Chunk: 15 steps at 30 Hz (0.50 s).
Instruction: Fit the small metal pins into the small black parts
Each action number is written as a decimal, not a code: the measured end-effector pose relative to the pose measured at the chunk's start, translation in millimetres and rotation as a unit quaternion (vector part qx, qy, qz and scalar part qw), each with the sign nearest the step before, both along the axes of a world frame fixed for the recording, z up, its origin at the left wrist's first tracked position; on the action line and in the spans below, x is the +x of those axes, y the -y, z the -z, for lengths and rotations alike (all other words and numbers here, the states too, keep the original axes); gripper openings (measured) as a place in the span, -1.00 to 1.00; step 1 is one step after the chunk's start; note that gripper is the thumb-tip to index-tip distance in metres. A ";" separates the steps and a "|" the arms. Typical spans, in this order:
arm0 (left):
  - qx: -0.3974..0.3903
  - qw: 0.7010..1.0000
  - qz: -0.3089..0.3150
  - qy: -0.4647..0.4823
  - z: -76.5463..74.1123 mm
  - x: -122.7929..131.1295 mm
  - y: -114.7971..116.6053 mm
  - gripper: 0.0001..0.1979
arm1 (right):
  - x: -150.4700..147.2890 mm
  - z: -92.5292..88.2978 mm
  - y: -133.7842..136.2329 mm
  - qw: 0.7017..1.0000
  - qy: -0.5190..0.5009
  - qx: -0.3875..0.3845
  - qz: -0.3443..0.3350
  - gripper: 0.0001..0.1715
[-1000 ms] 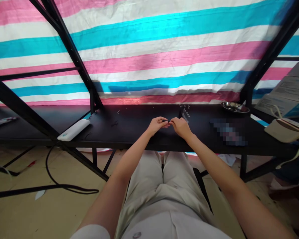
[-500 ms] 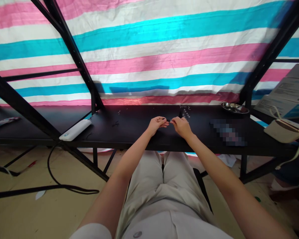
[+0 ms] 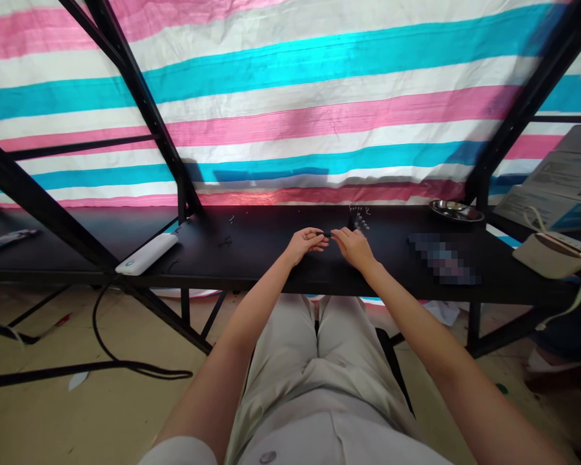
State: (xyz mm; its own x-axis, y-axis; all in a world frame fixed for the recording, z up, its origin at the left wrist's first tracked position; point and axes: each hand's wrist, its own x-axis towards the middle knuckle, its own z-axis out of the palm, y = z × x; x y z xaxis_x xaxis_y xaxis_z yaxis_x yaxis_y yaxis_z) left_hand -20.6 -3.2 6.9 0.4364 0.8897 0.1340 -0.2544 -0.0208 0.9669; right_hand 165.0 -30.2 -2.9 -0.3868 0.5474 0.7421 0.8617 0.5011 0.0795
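Nearest to us, our beige trousers [image 3: 285,349] fill the lower middle of the view, and our bare forearms reach forward on either side of them to a black worktop [image 3: 271,274]. Our left hand [image 3: 304,245] and right hand [image 3: 353,248] curl in toward each other near the middle of the worktop, with their fingertips pinching a small dark piece [image 3: 325,234] between them. It is too small to tell exactly what it is. Just beyond the right hand, near the back edge, stands a cluster of small metal parts [image 3: 359,221] in short rows. Loose bits of dark wire [image 3: 225,241] lie to the left of the hands, toward the back. Near the front edge on the left lies a white power bank [image 3: 148,253], and a black cable [image 3: 126,361] loops across the floor below it. To the right, a pixelated patch [image 3: 443,258] hides part of the worktop, a steel dish [image 3: 455,210] sits at the back edge, and a beige pouch [image 3: 552,255] rests at the right end. Beyond the worktop, black metal frame bars [image 3: 140,110] slant up against a pink, white and blue striped tarp [image 3: 290,97].
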 end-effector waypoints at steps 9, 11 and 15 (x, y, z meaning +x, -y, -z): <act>0.026 0.998 -0.046 -0.022 -1.5 1.9 0.4 -0.57 | -3.6 0.5 -0.2 1.000 0.027 -0.002 -0.001 -0.63; 0.032 0.998 -0.052 -0.020 -1.6 2.6 0.2 -0.57 | -4.5 0.7 -0.4 1.000 0.023 -0.005 -0.008 -0.63; 0.033 0.996 -0.077 -0.016 -3.1 1.5 -2.3 -0.56 | -3.8 1.7 -0.9 1.000 0.017 -0.008 -0.013 -0.63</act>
State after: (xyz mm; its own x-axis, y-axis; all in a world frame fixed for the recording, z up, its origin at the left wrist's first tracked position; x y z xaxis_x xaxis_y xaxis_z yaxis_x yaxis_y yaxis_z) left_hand -19.2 -0.8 10.0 0.3008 0.9361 0.1822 -0.2125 -0.1205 0.9697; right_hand 161.2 -29.3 -4.6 -0.4266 0.5490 0.7188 0.8450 0.5254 0.1003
